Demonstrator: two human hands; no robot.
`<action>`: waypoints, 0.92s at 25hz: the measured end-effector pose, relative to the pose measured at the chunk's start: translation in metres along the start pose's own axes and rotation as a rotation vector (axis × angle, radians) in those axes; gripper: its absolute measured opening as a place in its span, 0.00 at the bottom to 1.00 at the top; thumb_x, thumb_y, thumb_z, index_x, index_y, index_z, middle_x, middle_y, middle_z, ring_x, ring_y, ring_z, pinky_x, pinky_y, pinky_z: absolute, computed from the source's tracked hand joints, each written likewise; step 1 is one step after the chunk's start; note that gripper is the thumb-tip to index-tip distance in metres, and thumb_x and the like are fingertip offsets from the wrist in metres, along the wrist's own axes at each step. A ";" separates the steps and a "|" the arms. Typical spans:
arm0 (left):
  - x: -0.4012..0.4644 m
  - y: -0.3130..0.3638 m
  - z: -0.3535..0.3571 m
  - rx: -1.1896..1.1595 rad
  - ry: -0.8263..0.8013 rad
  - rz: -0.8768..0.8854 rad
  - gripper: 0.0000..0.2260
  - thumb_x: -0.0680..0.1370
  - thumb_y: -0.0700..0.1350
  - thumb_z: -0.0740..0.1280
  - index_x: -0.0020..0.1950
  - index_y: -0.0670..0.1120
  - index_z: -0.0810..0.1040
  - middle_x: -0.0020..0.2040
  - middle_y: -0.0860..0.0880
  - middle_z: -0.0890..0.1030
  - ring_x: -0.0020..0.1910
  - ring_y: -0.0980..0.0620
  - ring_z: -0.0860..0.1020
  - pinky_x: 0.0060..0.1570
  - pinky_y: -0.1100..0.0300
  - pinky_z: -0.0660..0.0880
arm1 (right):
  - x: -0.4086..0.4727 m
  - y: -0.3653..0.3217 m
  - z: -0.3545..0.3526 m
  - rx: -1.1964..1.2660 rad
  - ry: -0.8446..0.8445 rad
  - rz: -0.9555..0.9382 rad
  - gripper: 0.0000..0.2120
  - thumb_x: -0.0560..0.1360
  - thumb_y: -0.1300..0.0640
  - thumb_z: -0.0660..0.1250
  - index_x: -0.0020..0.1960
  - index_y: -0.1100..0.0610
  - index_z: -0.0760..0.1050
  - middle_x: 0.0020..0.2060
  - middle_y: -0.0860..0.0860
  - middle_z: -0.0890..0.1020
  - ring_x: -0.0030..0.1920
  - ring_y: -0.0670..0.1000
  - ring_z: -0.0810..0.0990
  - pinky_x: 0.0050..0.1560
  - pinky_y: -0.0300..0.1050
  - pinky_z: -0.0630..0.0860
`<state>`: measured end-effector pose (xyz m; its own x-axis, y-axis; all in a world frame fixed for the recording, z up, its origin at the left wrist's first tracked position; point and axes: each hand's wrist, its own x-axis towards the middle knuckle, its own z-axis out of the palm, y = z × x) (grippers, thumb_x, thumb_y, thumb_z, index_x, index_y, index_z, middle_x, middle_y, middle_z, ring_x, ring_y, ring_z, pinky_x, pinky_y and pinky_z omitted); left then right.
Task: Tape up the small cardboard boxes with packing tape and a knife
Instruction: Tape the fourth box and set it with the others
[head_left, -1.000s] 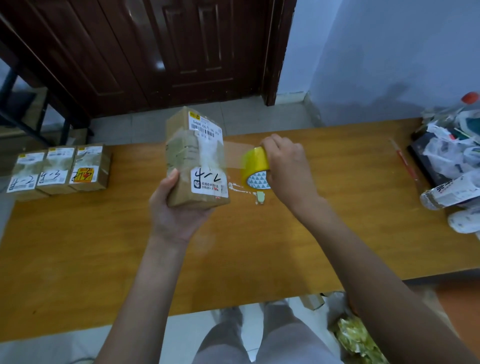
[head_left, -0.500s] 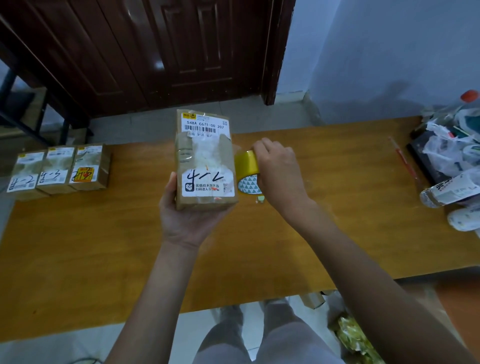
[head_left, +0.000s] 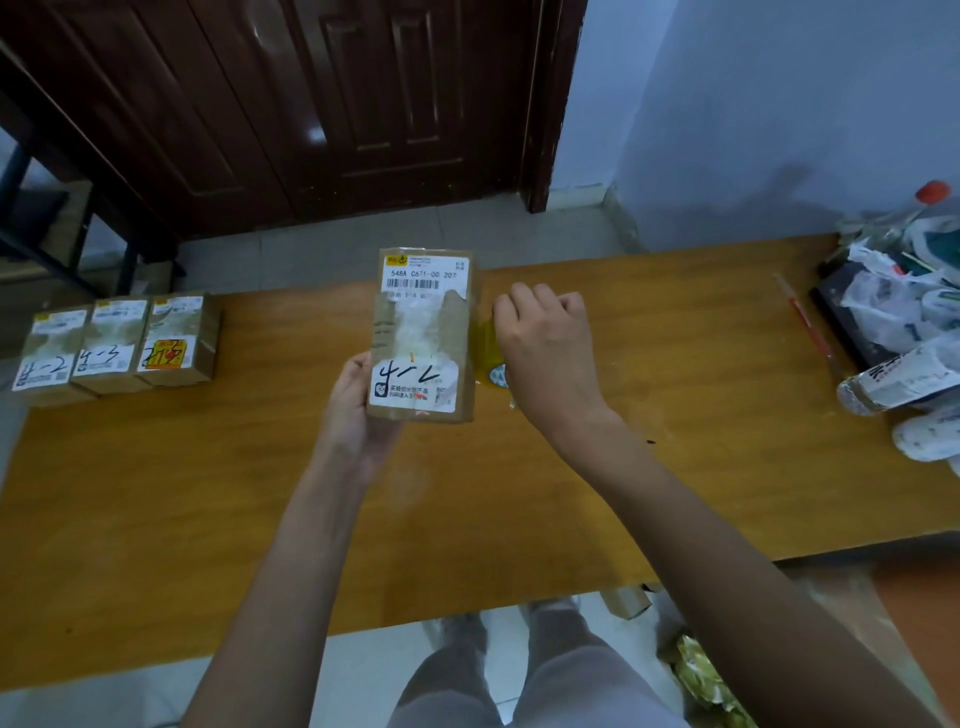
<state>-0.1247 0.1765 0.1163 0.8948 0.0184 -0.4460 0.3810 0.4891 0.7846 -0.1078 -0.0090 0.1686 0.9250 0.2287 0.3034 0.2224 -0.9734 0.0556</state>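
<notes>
Item 1: small brown cardboard box with white printed labels (head_left: 422, 338), held upright above the orange-brown wooden surface (head_left: 675, 467), long axis vertical, labelled face toward the camera.

Left hand (head_left: 353, 410): fingers curled round the box's lower left edge, supporting it from beneath.

Right hand (head_left: 545, 348): just beside the box's right side, fingers curled over a yellow roll of clear packing tape (head_left: 488, 353), mostly hidden behind the hand.

Key relation: roll sits right of the box, touching or nearly so; judged, wrapping proceeds round the right-hand face.

Item 2: 3 labelled cardboard boxes (head_left: 114, 343), in a row, far left.

Knife: not identified.
</notes>
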 end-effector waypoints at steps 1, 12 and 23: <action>-0.001 0.000 0.000 0.166 0.053 0.064 0.08 0.83 0.45 0.58 0.49 0.46 0.76 0.44 0.47 0.84 0.42 0.49 0.81 0.42 0.54 0.77 | 0.000 0.000 0.002 -0.016 -0.022 -0.004 0.13 0.69 0.71 0.56 0.49 0.60 0.73 0.44 0.55 0.76 0.45 0.56 0.73 0.46 0.49 0.64; -0.002 -0.010 0.036 1.052 0.140 0.165 0.46 0.59 0.59 0.81 0.67 0.44 0.61 0.61 0.46 0.74 0.60 0.45 0.75 0.54 0.47 0.78 | 0.002 -0.016 -0.001 -0.050 -0.237 0.044 0.08 0.73 0.61 0.62 0.52 0.59 0.70 0.48 0.55 0.75 0.50 0.58 0.73 0.50 0.52 0.65; 0.005 -0.019 0.018 0.464 0.074 -0.028 0.37 0.62 0.57 0.75 0.66 0.42 0.69 0.58 0.44 0.79 0.48 0.50 0.81 0.33 0.64 0.77 | -0.019 0.029 0.012 0.957 0.051 0.334 0.12 0.72 0.72 0.65 0.53 0.64 0.69 0.41 0.55 0.78 0.39 0.51 0.76 0.34 0.41 0.68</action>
<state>-0.1233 0.1516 0.1074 0.8701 0.0810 -0.4861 0.4836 0.0493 0.8739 -0.1148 -0.0414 0.1532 0.9757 -0.0757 0.2057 0.1290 -0.5603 -0.8182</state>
